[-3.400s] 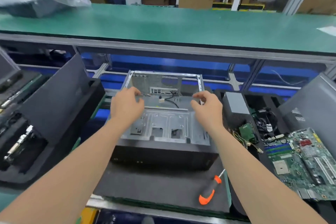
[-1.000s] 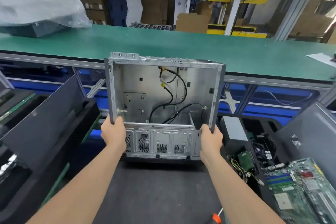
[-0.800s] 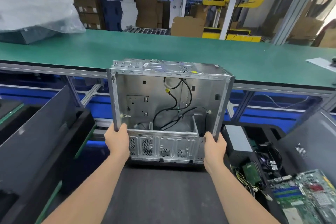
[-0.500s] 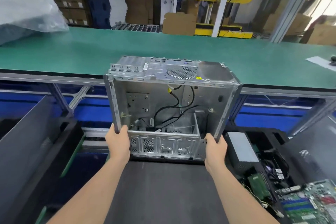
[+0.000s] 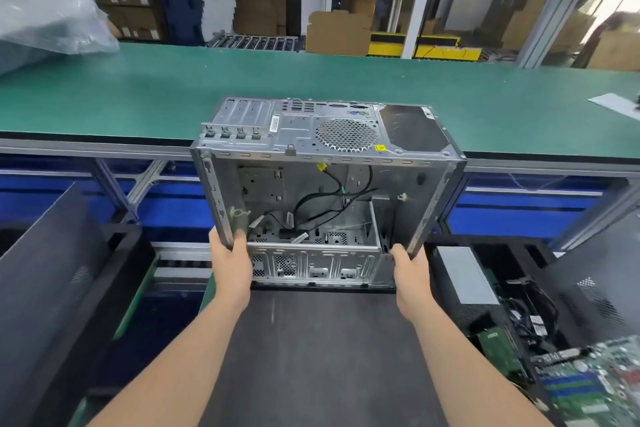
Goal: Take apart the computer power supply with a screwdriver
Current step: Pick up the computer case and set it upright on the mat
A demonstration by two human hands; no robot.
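Clamping left hand (image 5: 230,263) and right hand (image 5: 410,270) on the gutted chassis (image 5: 329,135), power supply (image 5: 464,277) seemingly out, unopened, at its right.

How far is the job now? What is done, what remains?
Done: the case is stripped to loose cables; a motherboard and a grey box, likely the power supply, lie to the right. In hand: left hand and right hand grip its sides. Left: opening that box.

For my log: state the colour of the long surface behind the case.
The surface is green; head view.
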